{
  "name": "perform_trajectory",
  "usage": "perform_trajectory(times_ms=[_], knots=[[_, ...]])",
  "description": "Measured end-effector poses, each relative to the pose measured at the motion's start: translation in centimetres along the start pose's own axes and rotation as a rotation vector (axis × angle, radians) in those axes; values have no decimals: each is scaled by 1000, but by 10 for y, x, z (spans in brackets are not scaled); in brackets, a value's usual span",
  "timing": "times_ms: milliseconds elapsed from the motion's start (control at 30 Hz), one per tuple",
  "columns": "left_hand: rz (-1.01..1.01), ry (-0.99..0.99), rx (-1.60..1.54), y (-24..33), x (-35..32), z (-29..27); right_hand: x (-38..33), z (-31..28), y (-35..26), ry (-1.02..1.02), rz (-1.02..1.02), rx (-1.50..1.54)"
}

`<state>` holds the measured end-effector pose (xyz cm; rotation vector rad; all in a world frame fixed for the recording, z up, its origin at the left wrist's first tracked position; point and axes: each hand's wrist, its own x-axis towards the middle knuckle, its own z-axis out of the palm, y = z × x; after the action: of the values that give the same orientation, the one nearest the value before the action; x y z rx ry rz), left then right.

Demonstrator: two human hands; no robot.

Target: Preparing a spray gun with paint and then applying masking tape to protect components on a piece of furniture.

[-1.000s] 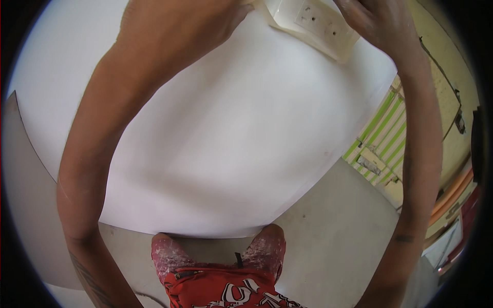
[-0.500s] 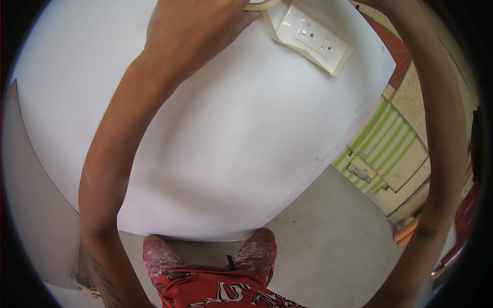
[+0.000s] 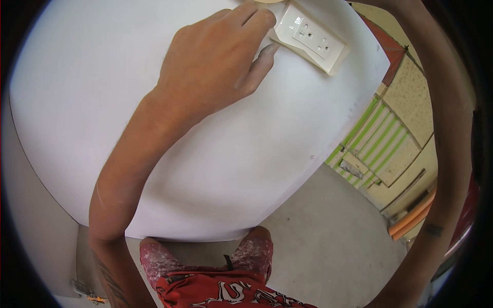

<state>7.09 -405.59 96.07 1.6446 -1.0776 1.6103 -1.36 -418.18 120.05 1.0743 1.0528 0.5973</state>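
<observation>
A white double wall outlet (image 3: pixel 313 38) is set in the white panel (image 3: pixel 246 149). Cream tape (image 3: pixel 302 50) stands up along its edges. My left hand (image 3: pixel 218 56) lies over the panel just left of the outlet, its thumb apart from its bent fingers. The index fingertip is beside the outlet's upper left corner, close to a piece of cream tape (image 3: pixel 262 7) cut by the top edge. Whether the fingers touch that tape is unclear. Up the right side curves my right arm (image 3: pixel 447 118); its hand is beyond the top edge.
The panel reaches down to my knees, above a grey concrete floor (image 3: pixel 318 226). Beyond its right edge are a green-and-white striped cloth (image 3: pixel 377 141) and orange pipes (image 3: pixel 413 215). A grey wall (image 3: pixel 38 205) borders the left.
My left hand has moved down, so its fingers now show, and its thumb has come away from the tape by the outlet. The view has shifted slightly.
</observation>
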Motion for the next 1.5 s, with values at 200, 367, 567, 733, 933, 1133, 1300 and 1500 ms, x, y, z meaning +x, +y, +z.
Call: perform_trajectory(times_ms=[200, 367, 567, 733, 933, 1133, 1300, 1500], knots=[[4, 54, -55, 0, 3, 12, -14, 8, -7, -27, 162, 38], [-1, 96, -61, 1, 4, 16, -7, 9, 8, -5, 120, -28], [5, 133, -68, 3, 5, 18, -17, 5, 11, -43, 142, -56], [-38, 70, -11, -1, 6, 20, -29, 19, 15, -49, 151, -96], [-9, 81, -19, 3, 12, 19, -40, 11, 22, -142, 223, -82], [-182, 59, -240, 6, 11, 15, -43, 8, 32, -202, 158, -85], [-242, -47, -260, 0, 31, 0, -52, 11, 33, -254, 173, -65], [-106, -150, 1, 23, 58, -22, -47, -1, 42, -240, 99, -106]])
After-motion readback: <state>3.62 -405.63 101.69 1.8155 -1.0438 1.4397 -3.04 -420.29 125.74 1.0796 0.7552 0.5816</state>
